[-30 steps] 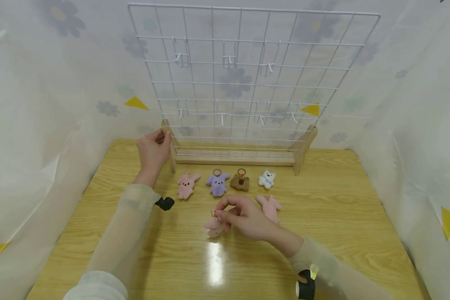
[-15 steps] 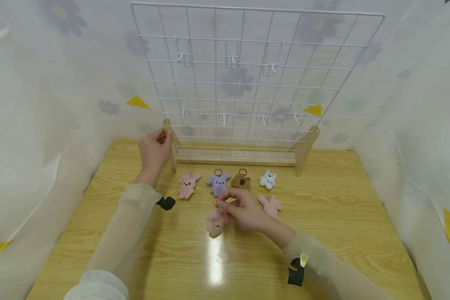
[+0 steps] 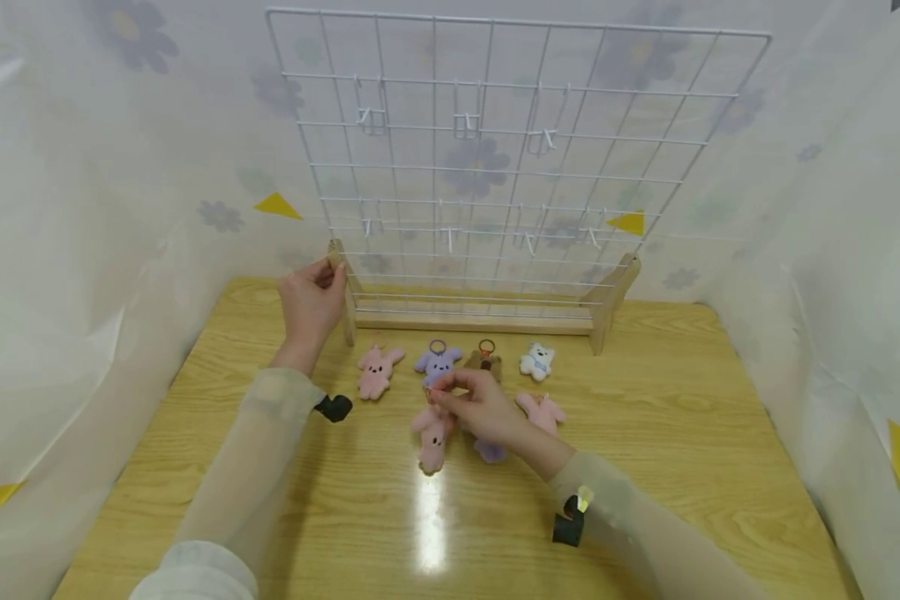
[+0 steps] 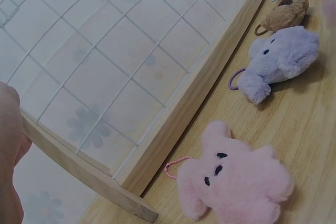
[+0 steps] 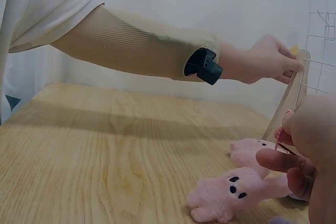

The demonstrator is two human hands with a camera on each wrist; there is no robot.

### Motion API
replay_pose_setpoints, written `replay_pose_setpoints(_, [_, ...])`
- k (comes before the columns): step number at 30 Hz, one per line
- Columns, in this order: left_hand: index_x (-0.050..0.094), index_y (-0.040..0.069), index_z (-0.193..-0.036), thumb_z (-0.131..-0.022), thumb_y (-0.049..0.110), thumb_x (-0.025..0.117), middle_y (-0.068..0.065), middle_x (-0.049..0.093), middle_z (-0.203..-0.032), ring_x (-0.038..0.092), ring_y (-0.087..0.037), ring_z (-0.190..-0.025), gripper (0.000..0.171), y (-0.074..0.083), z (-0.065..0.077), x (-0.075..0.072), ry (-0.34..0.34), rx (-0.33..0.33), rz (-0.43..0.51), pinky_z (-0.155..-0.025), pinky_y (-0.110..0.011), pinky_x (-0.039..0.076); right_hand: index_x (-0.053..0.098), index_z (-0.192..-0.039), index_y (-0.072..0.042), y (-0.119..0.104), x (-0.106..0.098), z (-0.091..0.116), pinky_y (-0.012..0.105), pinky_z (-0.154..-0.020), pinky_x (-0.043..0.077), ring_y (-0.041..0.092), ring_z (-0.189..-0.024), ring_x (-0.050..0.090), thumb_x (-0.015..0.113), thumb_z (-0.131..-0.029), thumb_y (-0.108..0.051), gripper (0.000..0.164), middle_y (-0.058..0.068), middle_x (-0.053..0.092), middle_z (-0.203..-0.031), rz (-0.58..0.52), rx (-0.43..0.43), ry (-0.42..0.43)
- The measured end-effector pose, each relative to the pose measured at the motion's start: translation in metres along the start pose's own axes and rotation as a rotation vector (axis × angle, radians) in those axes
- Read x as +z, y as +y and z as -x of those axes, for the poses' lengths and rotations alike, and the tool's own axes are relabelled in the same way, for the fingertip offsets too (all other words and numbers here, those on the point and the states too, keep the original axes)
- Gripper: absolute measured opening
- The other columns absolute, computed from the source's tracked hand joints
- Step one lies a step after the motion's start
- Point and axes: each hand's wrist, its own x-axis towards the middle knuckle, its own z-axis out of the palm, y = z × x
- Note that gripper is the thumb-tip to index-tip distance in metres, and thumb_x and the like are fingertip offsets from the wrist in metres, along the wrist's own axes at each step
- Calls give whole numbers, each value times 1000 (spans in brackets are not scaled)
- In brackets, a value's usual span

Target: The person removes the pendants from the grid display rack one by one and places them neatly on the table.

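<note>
My right hand (image 3: 483, 408) pinches the thin pink cord (image 5: 278, 136) of a pink plush bunny keychain (image 3: 432, 442), which dangles face up low over the table. At the grid stand's left end, my left hand (image 3: 311, 308) grips the top of the wooden upright (image 4: 79, 163) between thumb and fingers. A row of plush keychains lies before the stand: a pink bunny (image 3: 376, 372), a purple one (image 3: 437, 364), a brown bear (image 3: 487, 360) with a dark ring, and a white bear (image 3: 537, 362). My right hand partly covers another purple plush (image 3: 490, 451).
A white wire grid (image 3: 480, 171) leans back in the wooden stand, with several white hooks (image 3: 466, 125) in two rows. Another pink plush (image 3: 542, 414) lies right of my right hand. The wood-grain table (image 3: 645, 467) is bordered by white patterned sheets (image 3: 60, 208).
My right hand has moved up and slightly forward toward the row, lifting the pink bunny so it now hangs longer below the fingers. My left hand stays on the upright.
</note>
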Motion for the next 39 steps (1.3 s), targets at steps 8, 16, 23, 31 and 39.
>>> replay_pose_setpoints(8, [81, -1, -110, -102, 18, 72, -19, 79, -98, 77, -25, -83, 22, 4, 0, 0, -10, -16, 4, -70, -20, 62, 70, -112, 4, 7, 0, -7, 26, -50, 54, 20, -67, 71, 65, -107, -9, 15, 24, 72, -114, -1, 33, 21])
replay_pose_setpoints(16, [82, -1, -106, -102, 18, 71, -19, 79, -96, 77, -27, -82, 22, 3, 1, 0, -3, -6, 7, -69, -18, 61, 71, -113, 3, 15, -2, -15, 30, -50, 54, 22, -65, 70, 65, -107, -10, 15, 26, 71, -112, 21, 42, 31])
replay_pose_setpoints(23, [82, -1, -104, -103, 19, 71, -19, 79, -95, 77, -27, -81, 23, 2, 1, 1, 7, -10, -2, -69, -19, 61, 69, -115, 6, 17, -3, -18, 36, -57, 60, 28, -71, 71, 64, -108, -9, 17, 22, 70, -113, 71, 44, 28])
replay_pose_setpoints(31, [82, -1, -108, -103, 19, 71, -19, 79, -97, 77, -25, -82, 22, 4, 2, 0, -7, -22, -2, -69, -20, 62, 73, -114, -3, 20, -10, -16, 26, -53, 55, 29, -73, 70, 66, -107, -13, 14, 13, 72, -100, 204, 72, 32])
replay_pose_setpoints(39, [82, -1, -107, -103, 20, 71, -19, 79, -96, 77, -26, -81, 24, 2, 1, -1, -8, -7, -20, -69, -22, 62, 73, -116, -3, 13, -13, -12, 30, -54, 58, 37, -76, 71, 68, -106, -13, 15, 14, 72, -108, 179, 86, 14])
